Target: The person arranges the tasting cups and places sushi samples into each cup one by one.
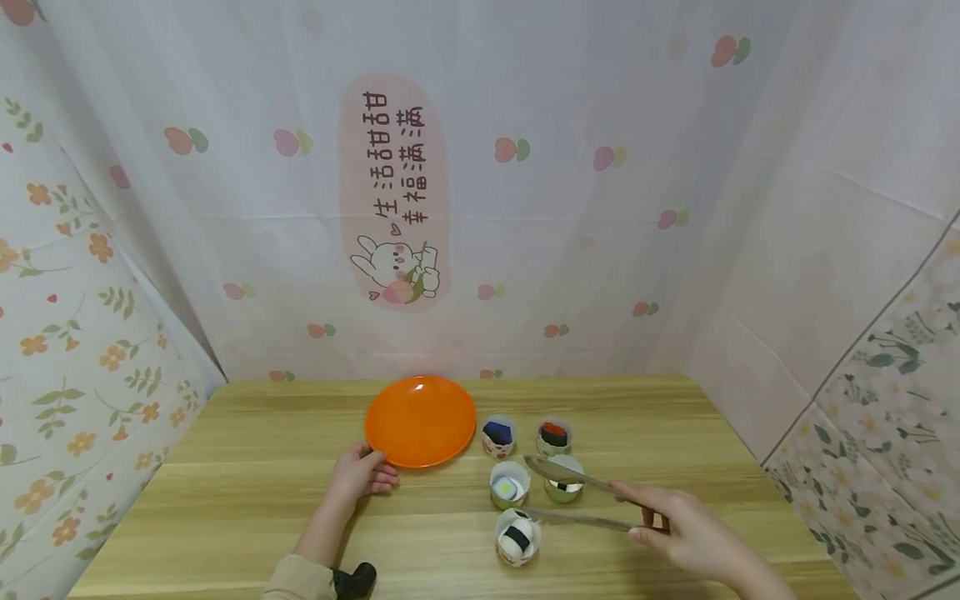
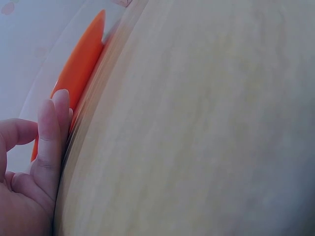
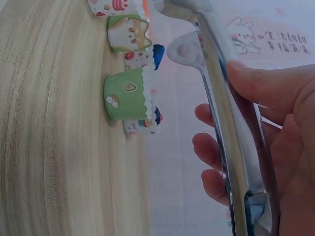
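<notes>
My right hand (image 1: 686, 532) grips a pair of metal tongs (image 1: 552, 469) near the hinge end, its arms spread apart. One tip overlaps the green cup (image 1: 562, 495), partly hiding its contents; the other reaches the patterned paper cup (image 1: 517, 558) holding a white rice piece with a black band (image 1: 516, 537). Between the tips stands another green cup (image 1: 509, 502) with a white piece with a yellow-green centre. At the front left rim of an orange plate (image 1: 420, 421) rests my left hand (image 1: 358, 475), fingers mostly straight. The right wrist view shows fingers and thumb around the tongs (image 3: 224, 98).
Behind stand a cup with a dark blue-topped piece (image 1: 498, 433) and one with a red-topped piece (image 1: 554, 433). A black object (image 1: 355, 581) is by the left sleeve. The wooden table (image 1: 262, 467) ends at a printed cloth curtain (image 1: 585, 292).
</notes>
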{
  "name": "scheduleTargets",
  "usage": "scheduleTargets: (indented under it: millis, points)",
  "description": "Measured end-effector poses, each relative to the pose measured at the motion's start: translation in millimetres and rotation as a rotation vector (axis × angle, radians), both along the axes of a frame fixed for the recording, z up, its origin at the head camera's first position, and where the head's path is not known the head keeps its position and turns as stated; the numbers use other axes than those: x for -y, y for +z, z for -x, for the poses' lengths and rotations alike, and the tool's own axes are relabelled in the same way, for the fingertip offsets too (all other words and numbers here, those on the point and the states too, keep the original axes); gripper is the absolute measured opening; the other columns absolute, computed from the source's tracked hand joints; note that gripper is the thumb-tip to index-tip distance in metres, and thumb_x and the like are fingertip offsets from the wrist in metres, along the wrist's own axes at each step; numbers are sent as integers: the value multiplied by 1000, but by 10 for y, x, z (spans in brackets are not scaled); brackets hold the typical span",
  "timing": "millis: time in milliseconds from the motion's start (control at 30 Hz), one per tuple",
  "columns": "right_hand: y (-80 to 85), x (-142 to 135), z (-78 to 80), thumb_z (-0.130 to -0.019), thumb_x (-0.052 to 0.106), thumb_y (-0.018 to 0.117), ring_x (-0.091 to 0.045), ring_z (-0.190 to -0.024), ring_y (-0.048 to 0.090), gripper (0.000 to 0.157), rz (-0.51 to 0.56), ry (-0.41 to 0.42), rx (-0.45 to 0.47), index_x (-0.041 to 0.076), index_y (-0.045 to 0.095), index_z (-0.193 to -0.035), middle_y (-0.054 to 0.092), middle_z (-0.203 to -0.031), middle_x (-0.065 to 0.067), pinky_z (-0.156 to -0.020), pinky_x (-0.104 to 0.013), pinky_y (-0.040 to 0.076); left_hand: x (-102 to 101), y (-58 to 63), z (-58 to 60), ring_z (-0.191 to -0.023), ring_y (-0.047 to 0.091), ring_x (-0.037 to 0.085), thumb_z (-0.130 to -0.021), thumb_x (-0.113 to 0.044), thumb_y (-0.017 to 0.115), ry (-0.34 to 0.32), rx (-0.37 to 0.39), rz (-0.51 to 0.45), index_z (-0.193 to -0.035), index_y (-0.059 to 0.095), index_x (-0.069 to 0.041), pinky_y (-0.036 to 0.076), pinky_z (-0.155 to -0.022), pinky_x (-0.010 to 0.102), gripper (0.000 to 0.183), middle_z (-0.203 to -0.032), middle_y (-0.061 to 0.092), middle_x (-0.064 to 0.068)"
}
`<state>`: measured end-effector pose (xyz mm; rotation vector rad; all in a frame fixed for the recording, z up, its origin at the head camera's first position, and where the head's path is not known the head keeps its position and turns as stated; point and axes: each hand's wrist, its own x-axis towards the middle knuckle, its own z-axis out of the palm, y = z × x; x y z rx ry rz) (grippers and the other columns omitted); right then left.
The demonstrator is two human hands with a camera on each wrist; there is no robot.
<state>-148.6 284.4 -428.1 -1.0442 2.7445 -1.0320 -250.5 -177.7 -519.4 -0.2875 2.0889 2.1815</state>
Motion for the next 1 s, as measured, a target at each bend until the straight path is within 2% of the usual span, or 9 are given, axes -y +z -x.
scheduleTargets:
  millis: [167,267,467,633,733,867,1000]
  points:
    - [-24,-17,-15,-89,15,68,4,-52,39,55,32,-22,-5,0,48,-138,54,-80,14,-40,-19,40,2,-1,-8,-59,66,23,-96,-4,48,0,-3,4,-116,46,10,56,-54,30,25,-72,64,14]
    - [-38,-21,-29,-88,10,69,6,-50,38,54,42,-53,-22,2,49,-138,53,-77,13,-40,-19,40,1,-9,-5,-59,66,23,-96,-4,48,-2,-3,2,-116,46,10,56,-54,30,25,-71,64,14]
    - [-57,-5,-49,-83,4,73,5,-50,38,57,35,-141,-147,4,52,-136,52,-75,15,-40,-18,38,-2,-21,7,-58,66,22,-95,-4,48,-1,1,-3,-117,45,10,56,-54,29,25,-71,64,14]
    - [-22,7,-52,-85,14,72,1,-49,40,58,16,-258,-85,7,50,-139,55,-77,13,-41,-21,40,-3,-14,12,-58,66,21,-95,-3,47,1,0,-8,-115,45,9,56,-53,29,24,-71,64,13]
    - [0,9,-42,-87,17,70,-1,-48,41,59,15,-300,-50,6,48,-140,58,-81,9,-41,-22,40,-1,-10,12,-58,66,21,-95,-3,47,1,1,-13,-114,46,9,56,-53,28,22,-71,64,13]
    - [-6,15,-31,-86,13,71,0,-46,39,58,33,-331,-93,2,49,-139,60,-83,6,-39,-22,39,3,-14,12,-58,66,21,-95,-2,47,-2,2,-19,-113,45,9,56,-53,28,21,-71,64,13]
    - [-33,28,-11,-83,6,73,0,-45,38,57,56,-401,-131,1,52,-136,63,-87,1,-38,-22,38,4,-23,18,-58,66,21,-96,-2,46,-6,-1,-24,-114,44,10,56,-53,29,22,-71,63,13]
